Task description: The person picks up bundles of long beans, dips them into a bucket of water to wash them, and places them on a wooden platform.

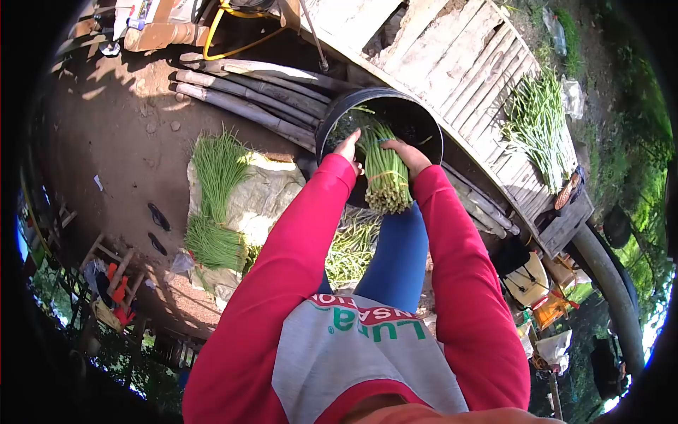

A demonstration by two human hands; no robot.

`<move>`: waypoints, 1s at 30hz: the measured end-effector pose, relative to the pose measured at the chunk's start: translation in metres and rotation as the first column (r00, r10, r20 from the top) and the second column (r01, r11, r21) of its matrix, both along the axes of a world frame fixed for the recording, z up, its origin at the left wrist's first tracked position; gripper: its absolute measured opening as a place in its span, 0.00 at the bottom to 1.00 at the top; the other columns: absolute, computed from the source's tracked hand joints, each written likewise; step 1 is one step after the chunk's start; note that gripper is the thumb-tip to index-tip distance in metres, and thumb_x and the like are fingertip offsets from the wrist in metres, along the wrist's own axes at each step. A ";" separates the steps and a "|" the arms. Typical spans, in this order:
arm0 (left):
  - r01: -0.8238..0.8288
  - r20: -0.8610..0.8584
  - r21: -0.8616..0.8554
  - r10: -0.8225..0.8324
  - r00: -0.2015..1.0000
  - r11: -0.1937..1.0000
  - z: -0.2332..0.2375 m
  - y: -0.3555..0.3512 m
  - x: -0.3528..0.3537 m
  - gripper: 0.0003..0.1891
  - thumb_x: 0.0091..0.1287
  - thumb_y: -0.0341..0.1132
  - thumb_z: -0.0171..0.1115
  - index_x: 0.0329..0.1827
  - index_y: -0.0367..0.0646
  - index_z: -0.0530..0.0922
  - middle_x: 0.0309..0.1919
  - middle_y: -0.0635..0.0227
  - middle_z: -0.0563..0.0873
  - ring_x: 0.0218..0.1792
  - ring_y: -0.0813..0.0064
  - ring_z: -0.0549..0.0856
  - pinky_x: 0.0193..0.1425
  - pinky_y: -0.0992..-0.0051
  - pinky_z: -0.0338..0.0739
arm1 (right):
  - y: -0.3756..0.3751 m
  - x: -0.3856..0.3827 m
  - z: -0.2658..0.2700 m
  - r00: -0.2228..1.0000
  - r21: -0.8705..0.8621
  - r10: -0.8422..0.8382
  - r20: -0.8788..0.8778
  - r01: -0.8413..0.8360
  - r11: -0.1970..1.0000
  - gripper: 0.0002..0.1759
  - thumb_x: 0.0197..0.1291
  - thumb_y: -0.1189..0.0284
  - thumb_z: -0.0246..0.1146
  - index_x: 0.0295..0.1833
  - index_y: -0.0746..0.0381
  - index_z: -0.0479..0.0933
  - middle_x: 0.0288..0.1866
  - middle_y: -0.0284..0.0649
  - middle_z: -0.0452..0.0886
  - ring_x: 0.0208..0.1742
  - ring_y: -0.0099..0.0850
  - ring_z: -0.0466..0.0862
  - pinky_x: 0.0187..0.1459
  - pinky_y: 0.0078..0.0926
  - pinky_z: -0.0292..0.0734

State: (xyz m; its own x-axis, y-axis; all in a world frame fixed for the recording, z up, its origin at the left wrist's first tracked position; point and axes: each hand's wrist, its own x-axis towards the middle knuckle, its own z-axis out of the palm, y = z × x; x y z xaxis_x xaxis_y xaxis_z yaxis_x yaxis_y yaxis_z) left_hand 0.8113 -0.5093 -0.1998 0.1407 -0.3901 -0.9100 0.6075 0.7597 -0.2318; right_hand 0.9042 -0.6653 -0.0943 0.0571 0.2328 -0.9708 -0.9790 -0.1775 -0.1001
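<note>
In the head view, the left hand (pixel 347 150) and the right hand (pixel 409 155) are both closed around a bundle of long green pods (pixel 385 159), one from either side, a hold that probably keeps the many slender pieces together and level. The right thumb lies across the top of the bundle, while the left fingers are partly hidden at its side, so how far they reach beneath I cannot tell. The bundle is over the mouth of a black bucket (pixel 323 134), its blunt ends towards the person and its far part down inside the rim; held there, anything that drips or drops would likely land in the bucket. A band (pixel 387 174) circles the bundle near the blunt ends, presumably to hold them even. Whether there is water in the bucket is hard to make out. To the left, loose green bunches (pixel 215 166) lie on a pale sheet (pixel 268 201), which seems to keep them off the bare soil (pixel 127 162). To the right, another green heap (pixel 540 124) rests on a slatted platform (pixel 462 63), raised from the ground. The bucket stands just beside this platform and near some poles (pixel 247 106), within easy reach of both arms.
</note>
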 end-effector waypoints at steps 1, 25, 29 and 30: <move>-0.006 0.005 -0.022 0.007 1.000 1.000 0.045 0.003 0.009 0.34 0.70 0.63 0.56 0.70 0.46 0.71 0.63 0.54 0.79 0.66 0.53 0.76 0.68 0.44 0.69 | -0.002 -0.002 0.048 0.988 0.058 0.011 0.152 -0.020 0.998 0.39 0.58 0.58 0.67 0.71 0.67 0.66 0.55 0.48 0.83 0.48 0.36 0.86 0.52 0.32 0.82; 0.539 -0.246 0.619 -0.511 0.824 0.571 -0.026 -0.028 0.005 0.55 0.49 0.52 0.82 0.72 0.26 0.62 0.65 0.36 0.75 0.65 0.48 0.79 0.66 0.60 0.75 | 0.009 -0.039 -0.110 0.715 -0.613 0.675 0.182 -0.454 0.647 0.36 0.66 0.52 0.61 0.64 0.75 0.72 0.63 0.63 0.77 0.61 0.53 0.82 0.59 0.43 0.77; 0.542 -0.300 0.558 -0.457 0.838 0.628 -0.046 -0.014 0.003 0.53 0.53 0.57 0.77 0.71 0.25 0.64 0.65 0.35 0.75 0.66 0.45 0.77 0.69 0.60 0.72 | -0.039 -0.064 -0.221 0.753 -0.505 0.638 0.162 -0.492 0.709 0.36 0.71 0.46 0.51 0.60 0.70 0.78 0.57 0.57 0.83 0.59 0.52 0.82 0.60 0.43 0.75; 0.563 -0.362 0.534 -0.431 0.826 0.631 -0.042 -0.016 0.002 0.52 0.54 0.57 0.77 0.71 0.25 0.64 0.64 0.34 0.75 0.66 0.45 0.77 0.69 0.60 0.72 | -0.071 -0.093 -0.291 0.893 -0.456 0.426 0.148 -0.321 0.830 0.32 0.73 0.49 0.52 0.59 0.68 0.80 0.54 0.53 0.86 0.56 0.49 0.84 0.59 0.43 0.76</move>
State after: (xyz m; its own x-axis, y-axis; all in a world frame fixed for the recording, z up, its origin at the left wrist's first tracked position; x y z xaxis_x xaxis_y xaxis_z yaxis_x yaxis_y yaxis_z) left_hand 0.8134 -0.5251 -0.2414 -0.1021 0.2800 -0.9546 0.9301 0.3671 0.0082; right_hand 0.8114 -0.7359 -0.3853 0.2840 -0.1317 -0.9497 -0.7852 -0.6004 -0.1516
